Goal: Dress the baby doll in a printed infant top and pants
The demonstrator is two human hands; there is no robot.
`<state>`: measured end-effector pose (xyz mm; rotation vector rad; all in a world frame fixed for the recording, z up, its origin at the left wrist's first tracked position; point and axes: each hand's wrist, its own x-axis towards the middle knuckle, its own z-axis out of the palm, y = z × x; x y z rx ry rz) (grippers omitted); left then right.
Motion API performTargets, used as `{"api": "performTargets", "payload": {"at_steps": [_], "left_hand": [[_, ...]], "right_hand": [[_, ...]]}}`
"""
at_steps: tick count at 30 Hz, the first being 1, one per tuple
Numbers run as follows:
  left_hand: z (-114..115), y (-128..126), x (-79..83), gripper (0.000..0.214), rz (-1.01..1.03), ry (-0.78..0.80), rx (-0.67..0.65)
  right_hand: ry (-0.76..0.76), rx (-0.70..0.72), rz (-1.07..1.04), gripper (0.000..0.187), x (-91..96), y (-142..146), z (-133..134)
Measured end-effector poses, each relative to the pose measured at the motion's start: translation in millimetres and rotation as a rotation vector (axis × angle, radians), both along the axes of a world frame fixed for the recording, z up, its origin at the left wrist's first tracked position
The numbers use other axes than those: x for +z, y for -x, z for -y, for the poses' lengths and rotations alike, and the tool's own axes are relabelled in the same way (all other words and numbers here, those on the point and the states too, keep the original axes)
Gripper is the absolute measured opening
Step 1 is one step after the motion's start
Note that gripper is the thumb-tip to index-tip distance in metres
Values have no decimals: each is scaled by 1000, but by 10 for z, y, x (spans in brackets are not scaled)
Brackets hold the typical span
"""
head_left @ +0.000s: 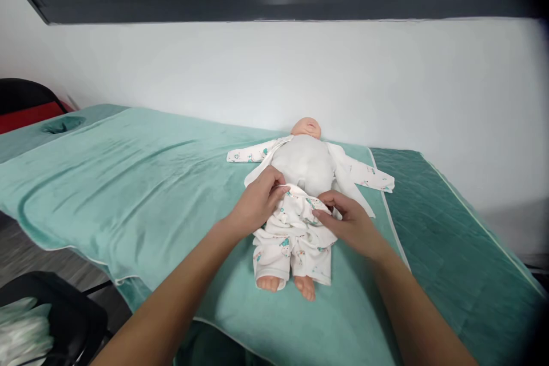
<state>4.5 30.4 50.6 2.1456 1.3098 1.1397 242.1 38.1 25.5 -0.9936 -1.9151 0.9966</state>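
Observation:
A baby doll [303, 160] lies on its back, its head toward the wall and its feet toward me. Printed white trousers [295, 240] cover its legs, with both feet sticking out of the cuffs. My left hand [259, 197] pinches the waistband at the doll's hip on the left. On the other side, my right hand [345, 214] grips the waistband between thumb and fingers. A white printed jacket [369, 174] lies open around the doll's pale cloth body, its sleeves spread out to both sides.
The bed wears a light green sheet [128, 183], with a darker green quilted cover [446, 229] at right. Behind it stand a white wall [214, 68] and a dark window frame [300, 3]. A black chair [72, 309] with a white and green bundle [23, 329] stands at lower left.

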Motion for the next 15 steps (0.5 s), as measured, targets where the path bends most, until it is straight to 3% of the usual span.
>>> {"api": "performTargets", "payload": {"at_steps": [6, 12, 15], "left_hand": [[86, 0, 9, 18, -237, 25, -105], [79, -48, -17, 15, -328, -108, 85], [-25, -53, 4, 17, -313, -104, 135]], "right_hand": [[-52, -282, -147, 10, -83, 111, -7], [-223, -432, -39, 11, -77, 109, -62], [-184, -419, 17, 16, -81, 62, -117]]}}
